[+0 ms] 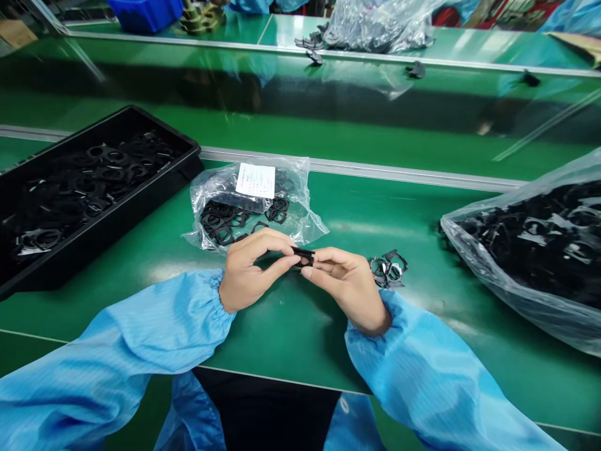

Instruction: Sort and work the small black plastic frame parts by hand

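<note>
Both hands are in front of me over the green bench top (pixel 291 332). My left hand (pixel 251 269) and my right hand (pixel 345 289) pinch a small black plastic part (pixel 303 257) between their fingertips. Just right of my right hand lies a small heap of similar black parts (pixel 388 269). Behind my hands is a clear plastic bag (pixel 300 210) with a white label and more black parts inside. My left hand is nearest this bag.
A black tray (pixel 162 128) full of black parts stands at the left. A large clear bag (pixel 526 307) of black parts lies at the right. A metal rail crosses behind them. Beyond it are a further green bench, a blue bin (pixel 145 12), and another bag (pixel 380 28).
</note>
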`<state>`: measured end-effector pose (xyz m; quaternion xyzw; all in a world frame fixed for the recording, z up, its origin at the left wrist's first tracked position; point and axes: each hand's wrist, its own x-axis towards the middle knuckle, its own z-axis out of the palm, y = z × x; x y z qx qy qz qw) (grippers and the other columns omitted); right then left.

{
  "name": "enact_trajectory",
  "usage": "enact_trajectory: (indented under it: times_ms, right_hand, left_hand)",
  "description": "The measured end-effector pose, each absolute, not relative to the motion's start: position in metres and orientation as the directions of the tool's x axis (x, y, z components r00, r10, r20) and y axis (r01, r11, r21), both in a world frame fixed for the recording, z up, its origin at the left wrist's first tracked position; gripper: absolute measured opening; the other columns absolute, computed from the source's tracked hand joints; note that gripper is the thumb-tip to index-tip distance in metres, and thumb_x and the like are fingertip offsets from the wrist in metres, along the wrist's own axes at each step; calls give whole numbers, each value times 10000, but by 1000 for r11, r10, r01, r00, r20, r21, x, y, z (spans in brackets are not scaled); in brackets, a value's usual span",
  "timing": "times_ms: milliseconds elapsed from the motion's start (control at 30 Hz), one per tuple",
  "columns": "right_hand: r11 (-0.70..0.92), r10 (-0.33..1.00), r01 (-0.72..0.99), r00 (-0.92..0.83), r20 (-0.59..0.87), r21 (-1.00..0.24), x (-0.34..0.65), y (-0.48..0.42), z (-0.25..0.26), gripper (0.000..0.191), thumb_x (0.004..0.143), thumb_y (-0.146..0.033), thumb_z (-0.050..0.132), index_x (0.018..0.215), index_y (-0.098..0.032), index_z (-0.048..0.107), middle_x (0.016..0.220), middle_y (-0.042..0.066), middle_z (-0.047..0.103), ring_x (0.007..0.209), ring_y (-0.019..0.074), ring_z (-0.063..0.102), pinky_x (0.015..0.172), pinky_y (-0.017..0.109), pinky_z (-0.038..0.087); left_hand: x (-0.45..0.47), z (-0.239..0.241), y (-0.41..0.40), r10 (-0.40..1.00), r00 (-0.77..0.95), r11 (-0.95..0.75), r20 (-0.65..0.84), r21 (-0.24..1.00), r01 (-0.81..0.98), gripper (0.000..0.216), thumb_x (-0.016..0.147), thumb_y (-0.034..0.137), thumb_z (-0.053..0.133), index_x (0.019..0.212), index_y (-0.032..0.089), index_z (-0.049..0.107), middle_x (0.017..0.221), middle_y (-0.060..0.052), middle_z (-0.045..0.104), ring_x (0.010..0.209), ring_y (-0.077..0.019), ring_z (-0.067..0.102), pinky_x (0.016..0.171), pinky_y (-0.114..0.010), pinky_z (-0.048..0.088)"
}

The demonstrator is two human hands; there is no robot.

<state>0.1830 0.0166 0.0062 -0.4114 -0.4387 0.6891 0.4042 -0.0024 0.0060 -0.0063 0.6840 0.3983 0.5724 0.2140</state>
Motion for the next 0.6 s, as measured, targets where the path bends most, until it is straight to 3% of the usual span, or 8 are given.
enact_trajectory:
  times_ms: [167, 367, 467, 600]
  right_hand:
    - [-227, 930, -156, -327, -167, -961, 184, 16, 9, 395, 617, -476, 961, 855, -205, 800, 884, 47, 818, 814, 208, 776, 815, 343, 646]
    - [-2, 965, -61, -262, 14, -998, 187, 17, 9, 287, 794, -452, 857, 971, -229, 818, 969, 61, 786, 871, 197, 742, 837, 338, 635]
    - [116, 962, 34, -252, 104, -993, 189, 17, 11, 224, 880, -396, 784, 1030, -233, 815, 985, 66, 752, 889, 193, 722, 832, 332, 631]
    - [326, 915, 186, -310, 259, -927, 190, 15, 15, 150, 948, -284, 689, 1018, -233, 812, 915, 63, 738, 841, 182, 686, 801, 330, 609]
  left_hand:
    - [0, -6, 8, 886, -49, -446, 461, 876, 186, 162, 858, 291, 805, 952, 186, 726, 872, -31, 748, 795, -149, 727, 762, -266, 619]
    - [1, -6, 12, 967, -38, -250, 250, 968, 19, 268, 803, 405, 845, 825, 171, 716, 771, -19, 728, 696, -142, 707, 662, -253, 618]
    - [0, -8, 12, 967, -11, -253, 253, 967, 33, 241, 819, 375, 834, 846, 173, 706, 782, -15, 711, 719, -138, 701, 692, -251, 616]
    - [-1, -9, 8, 929, 96, -367, 356, 918, 148, 221, 846, 277, 807, 1038, 198, 732, 955, -45, 722, 848, -146, 695, 806, -266, 601]
